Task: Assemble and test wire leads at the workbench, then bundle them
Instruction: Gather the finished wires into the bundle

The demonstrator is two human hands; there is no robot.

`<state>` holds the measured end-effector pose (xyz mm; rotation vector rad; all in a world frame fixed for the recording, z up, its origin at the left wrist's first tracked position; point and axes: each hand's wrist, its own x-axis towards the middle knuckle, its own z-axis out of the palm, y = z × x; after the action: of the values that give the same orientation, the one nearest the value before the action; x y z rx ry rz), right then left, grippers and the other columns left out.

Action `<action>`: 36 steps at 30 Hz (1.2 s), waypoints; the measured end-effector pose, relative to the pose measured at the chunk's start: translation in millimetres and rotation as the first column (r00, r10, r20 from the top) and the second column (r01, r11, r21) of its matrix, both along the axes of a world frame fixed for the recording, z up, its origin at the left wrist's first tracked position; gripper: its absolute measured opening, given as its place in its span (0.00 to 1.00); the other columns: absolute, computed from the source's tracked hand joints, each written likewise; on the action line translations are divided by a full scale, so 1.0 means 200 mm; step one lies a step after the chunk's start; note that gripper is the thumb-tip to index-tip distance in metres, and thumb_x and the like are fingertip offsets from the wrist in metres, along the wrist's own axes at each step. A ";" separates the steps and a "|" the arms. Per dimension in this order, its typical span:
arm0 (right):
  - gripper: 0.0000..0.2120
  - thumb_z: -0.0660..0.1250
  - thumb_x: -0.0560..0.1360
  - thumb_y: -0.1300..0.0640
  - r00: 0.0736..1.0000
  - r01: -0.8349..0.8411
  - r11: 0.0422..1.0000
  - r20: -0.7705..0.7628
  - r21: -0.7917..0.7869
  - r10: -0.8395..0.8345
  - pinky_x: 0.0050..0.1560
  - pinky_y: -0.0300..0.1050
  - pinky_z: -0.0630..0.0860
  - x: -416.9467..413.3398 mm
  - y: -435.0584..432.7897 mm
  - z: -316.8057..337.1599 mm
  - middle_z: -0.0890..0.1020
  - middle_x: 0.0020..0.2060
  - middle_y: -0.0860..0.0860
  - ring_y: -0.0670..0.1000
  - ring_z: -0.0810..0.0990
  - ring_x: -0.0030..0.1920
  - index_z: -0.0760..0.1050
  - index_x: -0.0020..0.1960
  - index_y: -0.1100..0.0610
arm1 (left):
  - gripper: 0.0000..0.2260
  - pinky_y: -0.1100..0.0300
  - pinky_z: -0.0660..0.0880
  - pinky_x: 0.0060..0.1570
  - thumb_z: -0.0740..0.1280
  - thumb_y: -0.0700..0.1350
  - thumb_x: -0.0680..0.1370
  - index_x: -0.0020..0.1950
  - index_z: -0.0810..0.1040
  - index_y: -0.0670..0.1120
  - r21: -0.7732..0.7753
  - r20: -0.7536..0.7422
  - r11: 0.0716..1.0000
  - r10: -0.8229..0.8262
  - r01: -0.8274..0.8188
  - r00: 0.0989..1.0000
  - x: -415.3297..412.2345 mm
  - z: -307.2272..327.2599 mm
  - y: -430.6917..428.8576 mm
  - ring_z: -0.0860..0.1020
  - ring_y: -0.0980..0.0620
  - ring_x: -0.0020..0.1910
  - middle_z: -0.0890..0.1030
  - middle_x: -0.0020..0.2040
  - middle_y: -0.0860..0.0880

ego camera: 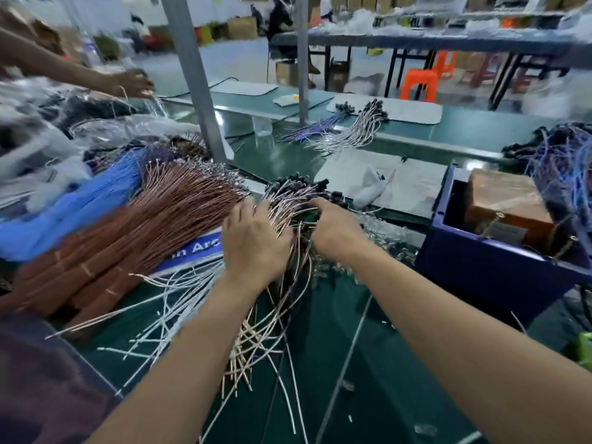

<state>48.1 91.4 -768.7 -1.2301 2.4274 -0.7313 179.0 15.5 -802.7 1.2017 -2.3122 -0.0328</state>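
Orange stools [419, 84] beside dark tables [416, 43], pale floor [243, 56]

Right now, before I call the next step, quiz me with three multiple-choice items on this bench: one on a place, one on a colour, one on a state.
1. The blue bin lies on which side of the loose leads? A) left B) right C) underneath them
2. The tied bundles next to the left hand are: A) brown B) green C) yellow
3. The right hand is: A) hanging idle B) raised in the air C) on the loose leads

Answers: 1 B, the bin stands beyond the right hand; 2 A, they show reddish brown; 3 C, its fingers curl onto the pile.
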 end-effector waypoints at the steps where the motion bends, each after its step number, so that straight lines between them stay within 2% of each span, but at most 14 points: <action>1: 0.37 0.61 0.73 0.69 1.000 -0.002 1.000 -0.012 0.023 0.002 0.58 0.54 0.81 0.00 -0.03 -0.01 0.79 0.66 0.56 0.56 0.81 0.59 0.61 0.80 0.48 | 0.32 0.43 0.66 0.72 0.68 0.62 0.77 0.76 0.68 0.47 0.040 0.030 0.999 0.010 -0.012 1.000 0.01 0.01 -0.05 0.69 0.43 0.74 0.72 0.74 0.44; 4: 0.34 0.62 0.73 0.63 0.996 -0.029 0.996 -0.084 0.089 0.037 0.60 0.55 0.78 0.02 -0.10 -0.04 0.81 0.63 0.57 0.60 0.80 0.59 0.63 0.78 0.48 | 0.38 0.42 0.67 0.71 0.66 0.64 0.79 0.81 0.57 0.47 0.267 0.202 0.962 -0.005 -0.050 0.979 0.01 -0.01 -0.17 0.68 0.40 0.75 0.68 0.77 0.43; 6: 0.31 0.63 0.73 0.59 0.984 -0.019 0.995 -0.173 0.099 0.036 0.60 0.52 0.75 0.04 -0.14 -0.08 0.83 0.61 0.54 0.60 0.80 0.60 0.67 0.76 0.47 | 0.40 0.42 0.68 0.69 0.65 0.66 0.78 0.82 0.57 0.47 0.324 0.250 0.945 -0.030 -0.054 0.968 0.01 -0.02 -0.23 0.70 0.39 0.73 0.70 0.76 0.42; 8: 0.30 0.65 0.72 0.58 0.985 0.010 0.998 -0.173 0.056 0.000 0.63 0.52 0.72 0.05 -0.16 -0.10 0.83 0.61 0.53 0.60 0.78 0.63 0.69 0.75 0.48 | 0.42 0.44 0.68 0.70 0.67 0.67 0.76 0.81 0.59 0.45 0.392 0.178 0.920 -0.050 -0.024 0.983 0.01 -0.01 -0.28 0.70 0.39 0.73 0.71 0.76 0.41; 10: 0.29 0.66 0.72 0.60 0.997 0.025 1.000 -0.072 0.003 -0.024 0.67 0.50 0.71 0.05 -0.17 -0.09 0.81 0.63 0.53 0.58 0.77 0.65 0.71 0.73 0.50 | 0.43 0.46 0.69 0.70 0.70 0.65 0.75 0.82 0.59 0.44 0.471 0.072 0.881 -0.090 0.045 0.993 0.00 0.00 -0.29 0.71 0.39 0.73 0.72 0.76 0.41; 13: 0.23 0.70 0.73 0.61 1.000 -0.010 0.998 -0.005 -0.056 0.010 0.61 0.47 0.75 0.09 -0.18 -0.09 0.82 0.61 0.53 0.56 0.79 0.60 0.76 0.67 0.52 | 0.43 0.48 0.72 0.66 0.74 0.59 0.74 0.81 0.59 0.45 0.467 0.044 0.875 -0.169 0.129 0.985 -0.01 -0.01 -0.24 0.73 0.39 0.70 0.75 0.72 0.41; 15: 0.21 0.72 0.72 0.61 1.000 -0.027 0.995 -0.010 -0.100 0.026 0.61 0.47 0.75 0.14 -0.16 -0.08 0.83 0.59 0.52 0.56 0.80 0.59 0.77 0.64 0.53 | 0.44 0.49 0.71 0.67 0.75 0.54 0.73 0.83 0.57 0.45 0.462 0.043 0.870 -0.217 0.173 0.975 -0.01 0.00 -0.21 0.73 0.39 0.71 0.75 0.73 0.40; 19: 0.17 0.63 0.67 0.63 0.991 0.032 0.978 0.131 -0.204 -0.006 0.47 0.46 0.80 0.22 -0.04 -0.06 0.84 0.43 0.45 0.52 0.82 0.44 0.80 0.52 0.50 | 0.33 0.53 0.74 0.57 0.68 0.48 0.77 0.81 0.61 0.52 0.457 -0.021 0.846 -0.297 0.273 0.955 0.02 0.02 -0.16 0.78 0.40 0.63 0.81 0.65 0.42; 21: 0.18 0.59 0.65 0.60 0.985 0.055 0.974 0.173 -0.221 -0.016 0.45 0.46 0.81 0.25 0.04 -0.05 0.82 0.39 0.42 0.48 0.81 0.41 0.79 0.52 0.49 | 0.30 0.54 0.74 0.53 0.65 0.45 0.79 0.81 0.63 0.52 0.444 -0.035 0.841 -0.329 0.309 0.944 0.04 0.02 -0.10 0.80 0.40 0.59 0.83 0.60 0.42; 24: 0.17 0.61 0.68 0.60 0.983 0.011 0.982 0.181 -0.189 0.024 0.43 0.45 0.82 0.26 0.14 -0.04 0.82 0.37 0.41 0.43 0.81 0.38 0.80 0.53 0.48 | 0.32 0.59 0.71 0.54 0.63 0.39 0.79 0.83 0.60 0.49 0.423 -0.085 0.845 -0.324 0.328 0.942 0.09 0.00 0.01 0.80 0.42 0.60 0.83 0.62 0.41; 28: 0.22 0.62 0.70 0.62 0.976 -0.128 0.985 0.164 -0.115 0.146 0.49 0.39 0.81 0.26 0.24 -0.01 0.85 0.47 0.42 0.44 0.83 0.46 0.81 0.58 0.44 | 0.34 0.53 0.72 0.65 0.59 0.36 0.79 0.84 0.54 0.49 0.473 -0.085 0.817 -0.330 0.329 0.940 0.16 -0.01 0.11 0.76 0.44 0.67 0.77 0.71 0.44; 32: 0.28 0.59 0.68 0.68 0.955 -0.268 0.957 0.099 -0.110 0.279 0.55 0.43 0.81 0.28 0.30 0.02 0.86 0.51 0.43 0.44 0.82 0.49 0.82 0.59 0.45 | 0.35 0.53 0.70 0.69 0.59 0.35 0.78 0.84 0.54 0.49 0.474 -0.066 0.815 -0.346 0.335 0.936 0.20 0.01 0.12 0.74 0.44 0.71 0.75 0.74 0.45; 34: 0.30 0.60 0.68 0.72 0.969 -0.247 0.957 -0.038 -0.152 0.244 0.62 0.45 0.78 0.27 0.32 0.02 0.85 0.55 0.44 0.48 0.81 0.56 0.82 0.61 0.47 | 0.36 0.53 0.69 0.70 0.61 0.35 0.77 0.84 0.55 0.50 0.484 -0.063 0.811 -0.344 0.330 0.937 0.20 0.02 0.12 0.74 0.45 0.71 0.75 0.74 0.46; 36: 0.28 0.61 0.70 0.73 0.973 -0.128 0.982 -0.210 -0.141 0.097 0.64 0.49 0.73 0.21 0.33 0.02 0.83 0.57 0.51 0.54 0.78 0.58 0.82 0.62 0.51 | 0.35 0.54 0.67 0.73 0.65 0.38 0.78 0.84 0.56 0.51 0.468 -0.054 0.835 -0.300 0.289 0.952 0.20 0.03 0.12 0.72 0.48 0.73 0.70 0.78 0.48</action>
<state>90.9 157.8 -765.4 -1.5593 2.4724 -0.8076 219.4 38.6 -797.6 1.0395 -2.5734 -0.7393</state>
